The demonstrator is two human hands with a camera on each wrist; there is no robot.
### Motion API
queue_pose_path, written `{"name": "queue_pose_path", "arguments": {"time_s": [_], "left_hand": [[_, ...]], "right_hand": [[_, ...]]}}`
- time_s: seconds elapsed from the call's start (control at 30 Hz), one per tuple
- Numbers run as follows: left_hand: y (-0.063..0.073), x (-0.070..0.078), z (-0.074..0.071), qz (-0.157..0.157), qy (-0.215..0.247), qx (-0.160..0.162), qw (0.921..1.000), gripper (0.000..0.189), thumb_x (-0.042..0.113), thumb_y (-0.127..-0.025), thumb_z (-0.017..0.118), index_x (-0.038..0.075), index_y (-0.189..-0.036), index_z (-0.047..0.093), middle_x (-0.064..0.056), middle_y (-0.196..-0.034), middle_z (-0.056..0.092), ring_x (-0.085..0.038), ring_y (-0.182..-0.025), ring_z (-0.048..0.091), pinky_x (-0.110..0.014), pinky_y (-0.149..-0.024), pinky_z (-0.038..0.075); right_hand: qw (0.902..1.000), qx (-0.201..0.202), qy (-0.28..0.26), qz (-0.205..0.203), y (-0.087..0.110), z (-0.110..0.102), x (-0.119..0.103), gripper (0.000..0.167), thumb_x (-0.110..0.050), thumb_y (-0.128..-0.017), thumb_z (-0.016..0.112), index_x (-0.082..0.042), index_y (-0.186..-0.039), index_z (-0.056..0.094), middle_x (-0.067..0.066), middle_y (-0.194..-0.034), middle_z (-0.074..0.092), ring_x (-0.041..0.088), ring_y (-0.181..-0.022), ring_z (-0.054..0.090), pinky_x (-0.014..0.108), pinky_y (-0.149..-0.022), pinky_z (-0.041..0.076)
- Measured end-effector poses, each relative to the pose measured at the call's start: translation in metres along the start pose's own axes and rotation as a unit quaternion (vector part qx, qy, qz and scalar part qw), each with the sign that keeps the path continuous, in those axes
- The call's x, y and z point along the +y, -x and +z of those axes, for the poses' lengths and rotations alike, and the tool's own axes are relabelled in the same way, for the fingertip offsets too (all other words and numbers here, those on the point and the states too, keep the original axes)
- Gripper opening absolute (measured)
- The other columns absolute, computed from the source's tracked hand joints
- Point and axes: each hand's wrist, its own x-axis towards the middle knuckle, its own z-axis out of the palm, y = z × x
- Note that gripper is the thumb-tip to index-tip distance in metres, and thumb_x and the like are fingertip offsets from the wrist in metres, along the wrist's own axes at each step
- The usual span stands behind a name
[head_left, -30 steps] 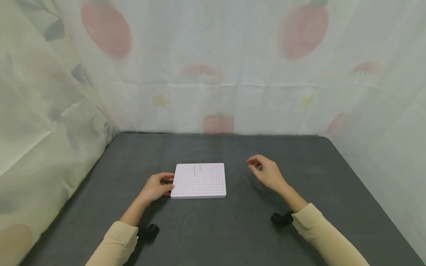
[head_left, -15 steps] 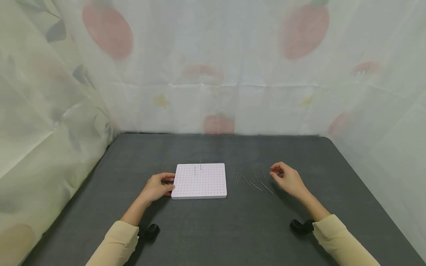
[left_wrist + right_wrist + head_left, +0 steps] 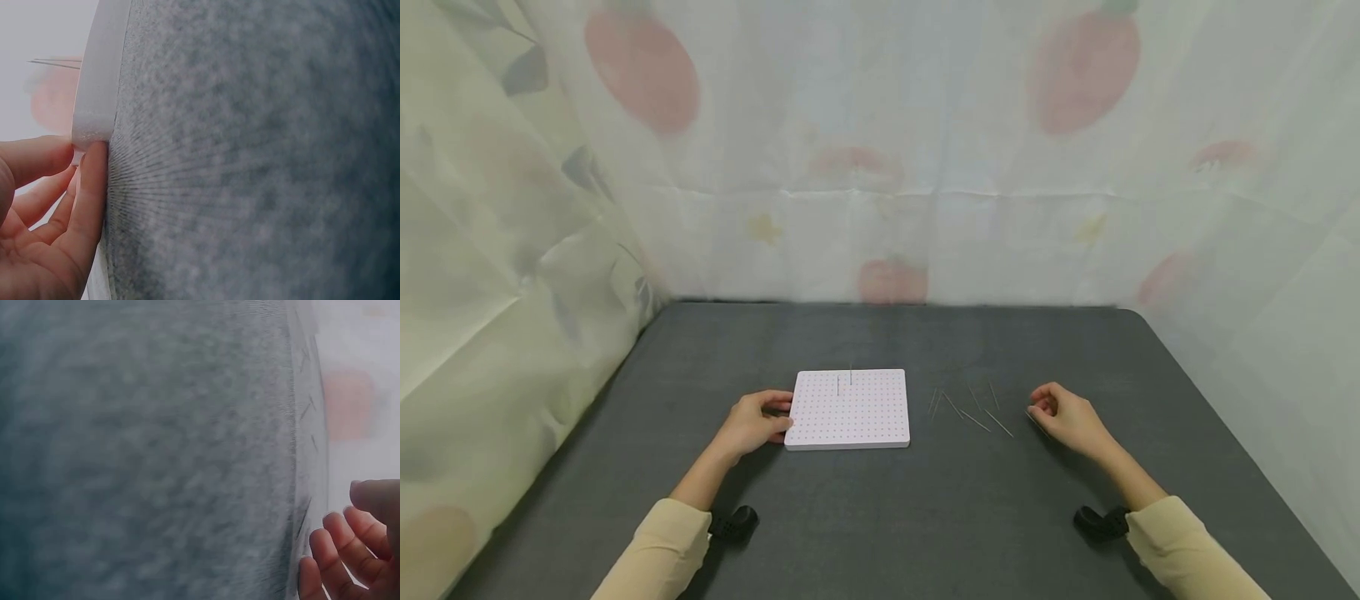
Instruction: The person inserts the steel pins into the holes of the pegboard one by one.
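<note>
The right hand (image 3: 1070,419) is loosely curled, thumb apart from the fingertips, with nothing visibly pinched. Just beside it on the left, a thin metal pin (image 3: 304,515) lies on the dark table (image 3: 880,525), its long axis slanting from far left to near right; this hand is much the nearer one. Several loose pins (image 3: 999,423) are scattered farther left. Beyond them, the left hand (image 3: 751,426) holds the left edge of a white pegboard (image 3: 850,421), where two upright pins (image 3: 838,386) stand toward the far side.
</note>
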Motion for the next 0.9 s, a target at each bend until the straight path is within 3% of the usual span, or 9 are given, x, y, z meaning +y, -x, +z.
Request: {"name": "queue_pose_path", "arguments": {"time_s": [0.23, 0.57, 0.9], "left_hand": [[0.0000, -0.0009, -0.0015, 0.002, 0.000, -0.007, 1.0000, 0.047, 0.000, -0.082, 0.063, -0.003, -0.127, 0.050, -0.022, -0.116, 0.056, -0.019, -0.084, 0.063, -0.031, -0.064, 0.057], [-0.0004, -0.0023, -0.0012, 0.001, 0.001, -0.007, 1.0000, 0.048, 0.000, -0.081, 0.064, -0.003, -0.127, 0.050, -0.022, -0.116, 0.056, -0.019, -0.084, 0.063, -0.031, -0.064, 0.057], [-0.0011, -0.0017, -0.0015, 0.006, 0.002, -0.007, 1.0000, 0.047, -0.001, -0.082, 0.063, -0.003, -0.127, 0.050, -0.021, -0.115, 0.056, -0.019, -0.084, 0.063, -0.032, -0.064, 0.057]], "right_hand": [[0.9995, -0.026, 0.006, 0.016, 0.0052, 0.0019, 0.0034, 0.017, -0.014, -0.085, 0.063, -0.002, -0.097, 0.059, 0.000, -0.078, 0.058, 0.009, -0.063, 0.047, 0.025, -0.053, 0.039], [0.9984, -0.051, 0.025, 0.004, 0.0071, 0.0042, 0.0012, 0.011, -0.009, -0.082, 0.065, -0.002, -0.090, 0.060, 0.002, -0.076, 0.055, 0.010, -0.062, 0.045, 0.026, -0.054, 0.038], [0.9982, -0.051, 0.031, -0.006, 0.0067, 0.0055, 0.0018, 0.005, -0.006, -0.083, 0.063, -0.006, -0.085, 0.058, 0.002, -0.076, 0.050, 0.013, -0.064, 0.041, 0.027, -0.055, 0.034]]}}
